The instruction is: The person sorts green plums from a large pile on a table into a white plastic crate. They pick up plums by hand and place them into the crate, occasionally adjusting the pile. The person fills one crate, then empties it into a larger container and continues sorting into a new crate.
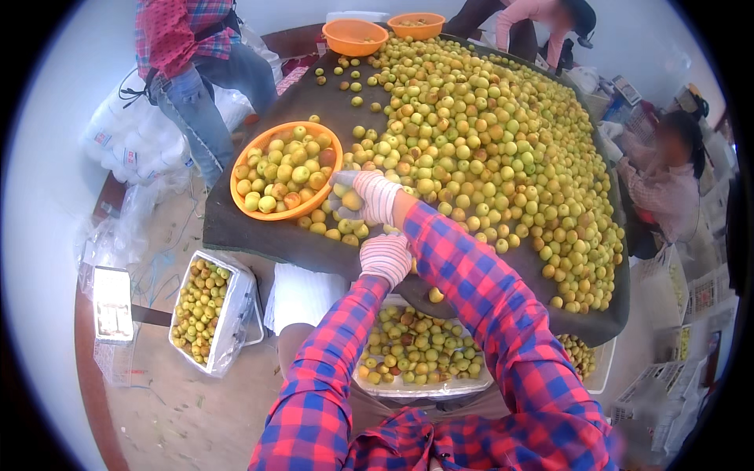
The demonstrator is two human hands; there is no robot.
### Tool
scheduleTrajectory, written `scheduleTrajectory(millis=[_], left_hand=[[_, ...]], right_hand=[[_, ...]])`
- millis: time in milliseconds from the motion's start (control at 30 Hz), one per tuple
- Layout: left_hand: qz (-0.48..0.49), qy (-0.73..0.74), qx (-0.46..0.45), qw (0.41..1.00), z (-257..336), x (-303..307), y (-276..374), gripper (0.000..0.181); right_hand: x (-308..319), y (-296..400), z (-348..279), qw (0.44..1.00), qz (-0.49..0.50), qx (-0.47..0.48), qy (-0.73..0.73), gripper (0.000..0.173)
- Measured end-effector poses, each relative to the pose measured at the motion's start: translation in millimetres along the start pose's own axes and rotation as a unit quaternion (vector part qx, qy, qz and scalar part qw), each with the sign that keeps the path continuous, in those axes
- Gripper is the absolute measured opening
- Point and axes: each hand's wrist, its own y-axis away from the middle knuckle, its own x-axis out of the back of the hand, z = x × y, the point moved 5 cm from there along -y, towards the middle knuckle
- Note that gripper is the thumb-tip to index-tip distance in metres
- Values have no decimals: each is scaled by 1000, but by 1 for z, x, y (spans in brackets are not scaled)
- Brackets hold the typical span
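Note:
My right hand (371,197), in a striped knit glove with grey fingers, is closed around a yellow-green fruit (352,201), apparently a jujube. It is beside the rim of an orange plastic basket (240,203) heaped with similar fruits. Just below, my left hand (386,259), gloved the same way, hangs over the front edge of the dark cloth-covered table (283,247). Its fingers point away and are mostly hidden, so whether it grips anything does not show. A broad pile of jujubes (471,141) covers the table's middle and right.
Below the table edge, a white foam box (424,391) of fruit stands before me. Another lined fruit box (235,318) is on the floor at left. Two orange baskets (353,38) sit at the far edge. Co-workers are at far left (188,35), far right (665,171) and the back (530,20).

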Motion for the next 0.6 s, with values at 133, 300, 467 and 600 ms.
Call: scheduleTrajectory(millis=[133, 300, 467, 600], left_hand=[[209, 342, 57, 914, -101, -93, -23, 34], [-6, 0, -25, 1000, 19, 25, 12, 26], [39, 31, 17, 999, -7, 23, 15, 35], [44, 66, 43, 996, -8, 27, 16, 37]], right_hand=[[-118, -38, -31, 989, -66, 45, -126, 29], [7, -12, -50, 972, -47, 225, -44, 31], [178, 99, -12, 904, 222, 254, 262, 24], [312, 196, 51, 782, 444, 192, 394, 33]])
